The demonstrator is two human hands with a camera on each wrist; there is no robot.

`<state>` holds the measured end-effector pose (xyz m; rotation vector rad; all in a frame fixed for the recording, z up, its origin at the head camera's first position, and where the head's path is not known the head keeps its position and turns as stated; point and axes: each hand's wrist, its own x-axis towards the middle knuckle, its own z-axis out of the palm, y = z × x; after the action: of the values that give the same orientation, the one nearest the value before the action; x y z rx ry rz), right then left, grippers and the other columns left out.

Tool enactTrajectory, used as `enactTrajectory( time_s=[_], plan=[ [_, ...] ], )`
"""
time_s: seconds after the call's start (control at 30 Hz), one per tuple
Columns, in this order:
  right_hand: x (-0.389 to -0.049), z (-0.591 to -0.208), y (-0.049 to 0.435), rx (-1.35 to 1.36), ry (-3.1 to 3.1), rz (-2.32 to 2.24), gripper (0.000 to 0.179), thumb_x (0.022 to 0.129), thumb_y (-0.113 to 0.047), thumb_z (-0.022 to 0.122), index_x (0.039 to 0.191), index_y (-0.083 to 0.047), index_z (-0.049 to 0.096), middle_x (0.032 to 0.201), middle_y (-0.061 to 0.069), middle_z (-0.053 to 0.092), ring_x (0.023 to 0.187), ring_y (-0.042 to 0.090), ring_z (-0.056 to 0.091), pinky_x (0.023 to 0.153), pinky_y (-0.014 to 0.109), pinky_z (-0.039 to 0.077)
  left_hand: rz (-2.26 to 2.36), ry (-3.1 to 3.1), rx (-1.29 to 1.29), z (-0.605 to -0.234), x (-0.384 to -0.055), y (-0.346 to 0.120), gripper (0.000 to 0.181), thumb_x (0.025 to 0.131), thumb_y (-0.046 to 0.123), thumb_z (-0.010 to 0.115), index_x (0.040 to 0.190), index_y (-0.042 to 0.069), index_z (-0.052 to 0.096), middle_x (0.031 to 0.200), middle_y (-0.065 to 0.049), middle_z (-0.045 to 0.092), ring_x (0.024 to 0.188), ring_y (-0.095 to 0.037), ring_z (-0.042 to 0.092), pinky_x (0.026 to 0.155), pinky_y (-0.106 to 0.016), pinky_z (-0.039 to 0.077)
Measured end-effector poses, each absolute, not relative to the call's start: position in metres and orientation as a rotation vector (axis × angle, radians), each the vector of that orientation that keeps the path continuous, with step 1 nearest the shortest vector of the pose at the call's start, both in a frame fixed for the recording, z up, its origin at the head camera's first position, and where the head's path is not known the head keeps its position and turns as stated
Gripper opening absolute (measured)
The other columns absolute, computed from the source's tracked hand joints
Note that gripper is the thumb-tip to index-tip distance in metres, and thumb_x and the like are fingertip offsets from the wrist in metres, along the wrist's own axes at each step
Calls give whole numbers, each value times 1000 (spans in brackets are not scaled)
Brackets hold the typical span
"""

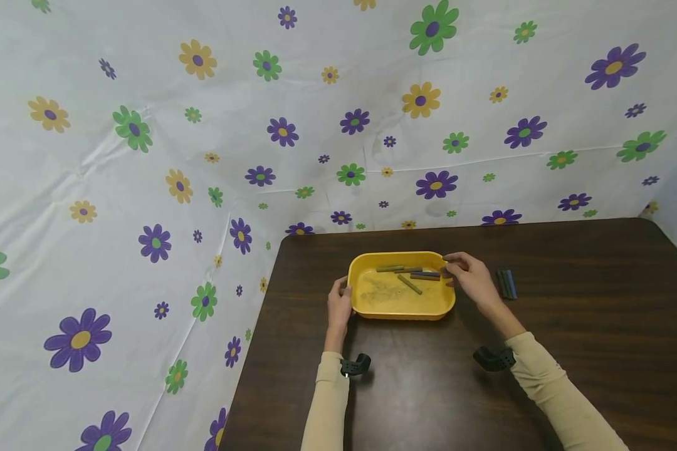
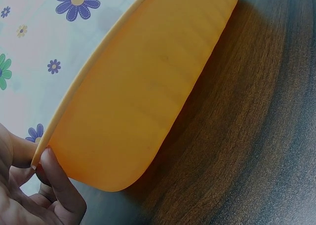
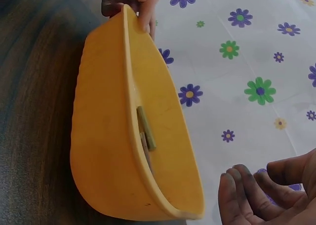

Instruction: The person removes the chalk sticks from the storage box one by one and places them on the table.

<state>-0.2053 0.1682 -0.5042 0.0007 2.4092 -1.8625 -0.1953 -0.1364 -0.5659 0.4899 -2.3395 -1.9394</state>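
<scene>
A yellow plastic tray [image 1: 380,299] stands on the table, its floor smudged with dark dust. Several chalk-like sticks [image 1: 409,284], olive, brown and blue, lie inside, mostly toward the back right. My left hand [image 1: 339,305] pinches the tray's left rim between thumb and fingers, which the left wrist view shows closely. At the back right corner is my right hand [image 1: 474,282]. In the right wrist view that right hand [image 3: 269,193] has loosely bent fingers with nothing between them, beside the rim. Its fingertips [image 3: 239,171] look darkly smudged.
To the right of the tray, a small row of dark green and blue sticks [image 1: 506,284] lies on the brown wood-grain table [image 1: 587,326]. A white flowered sheet [image 1: 316,94] hangs behind the table and along its left side. Each wrist wears a black strap mount [image 1: 493,359].
</scene>
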Motion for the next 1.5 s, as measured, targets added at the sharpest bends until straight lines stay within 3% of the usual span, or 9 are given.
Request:
enactTrajectory(
  time_s=[0.3,0.8,1.07,1.5],
  plan=[
    [-204,-512,155,-174,2474,-1737,36,109,-9,54,138,11,53,125,33,63,108,48,67,90,54,56,-1925,-2361,487,-566,-195,-137,34,111,19,51,143,10,60,97,-12,58,59,-12,47,54,-28,45],
    [-206,-532,136,-256,2552,-1612,37,105,-7,59,136,12,56,119,29,66,106,44,67,86,51,58,-1923,-2356,489,-566,-194,-135,34,110,17,50,142,9,60,99,-17,59,58,-11,46,53,-26,44],
    [-211,-542,125,-317,2730,-1422,39,101,-9,62,134,11,59,127,31,65,118,46,62,97,59,50,-1938,-2332,477,-567,-193,-135,34,110,16,51,142,7,60,99,-18,58,57,-11,45,53,-26,42],
    [-219,-551,112,-346,2760,-1361,41,96,-2,63,133,16,57,125,33,64,115,49,61,95,59,50,-1950,-2331,466,-567,-193,-137,35,110,16,50,143,7,59,99,-18,58,57,-11,45,53,-26,42]
  ],
)
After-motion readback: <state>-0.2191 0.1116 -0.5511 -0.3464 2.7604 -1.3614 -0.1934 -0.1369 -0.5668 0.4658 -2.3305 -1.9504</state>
